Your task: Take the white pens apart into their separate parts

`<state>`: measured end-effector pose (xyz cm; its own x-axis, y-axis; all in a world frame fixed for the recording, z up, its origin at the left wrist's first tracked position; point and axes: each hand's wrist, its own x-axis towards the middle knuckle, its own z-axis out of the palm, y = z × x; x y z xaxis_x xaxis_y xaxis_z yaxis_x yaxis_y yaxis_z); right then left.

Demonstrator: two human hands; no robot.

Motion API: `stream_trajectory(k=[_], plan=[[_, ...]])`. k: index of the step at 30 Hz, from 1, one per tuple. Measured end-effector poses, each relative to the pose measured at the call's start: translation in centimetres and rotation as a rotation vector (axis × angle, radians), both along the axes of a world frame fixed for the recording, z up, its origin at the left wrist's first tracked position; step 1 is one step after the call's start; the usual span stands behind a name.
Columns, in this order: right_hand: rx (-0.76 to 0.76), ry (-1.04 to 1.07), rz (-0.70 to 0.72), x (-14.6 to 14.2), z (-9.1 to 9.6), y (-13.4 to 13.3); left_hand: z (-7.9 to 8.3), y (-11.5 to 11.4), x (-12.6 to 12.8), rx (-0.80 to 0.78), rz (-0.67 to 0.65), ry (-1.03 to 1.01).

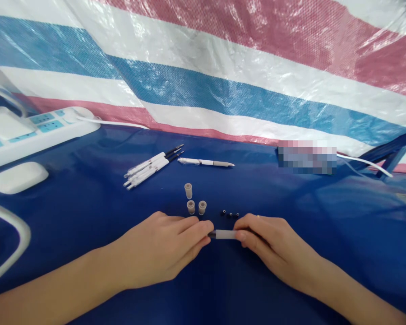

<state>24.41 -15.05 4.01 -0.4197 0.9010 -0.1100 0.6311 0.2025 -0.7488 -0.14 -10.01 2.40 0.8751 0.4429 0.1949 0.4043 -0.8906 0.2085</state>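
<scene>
Head view. The left hand [159, 250] and the right hand [277, 249] are both narrowly closed, pinching one white pen barrel [225, 234] between them, low and centred in the frame, just above the blue plastic sheet [301, 203] covering the bench. Its dark tip [211, 234] points left, into the left fingers; the right fingers [246, 238] grip the other end.

Count of loose items: three small black parts [230, 215] in a row just beyond the barrel, near the right hand; three off-white plastic sleeves [191, 206] standing upright, near the left fingertips; three white pens [149, 168] lying side by side, slightly fanned; one separate white pen with a grey grip and metal point [206, 162], to their right, apart from the group.

Around these: one white power strip [42, 131] with blue panels at upper left, with a white cable [117, 123] running from it; one white rounded case [20, 177] beside the strip; one pixelated, unreadable patch [307, 156] at the far edge; a striped red, white and blue tarpaulin [223, 79] behind everything.
</scene>
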Motion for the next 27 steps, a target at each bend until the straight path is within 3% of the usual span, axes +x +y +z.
stream_trajectory(k=[12,20,27], plan=[[0.251,0.148,-0.04,0.2,0.1,-0.3,-0.2,0.0,-0.2,-0.084,0.026,-0.035],[0.389,0.409,-0.072,0.8,-0.1,-0.7,1.3,0.2,0.1,-0.305,0.031,-0.131],[0.472,0.575,-0.123,0.9,-0.1,-0.7,1.6,0.0,0.0,-0.421,0.038,-0.215]])
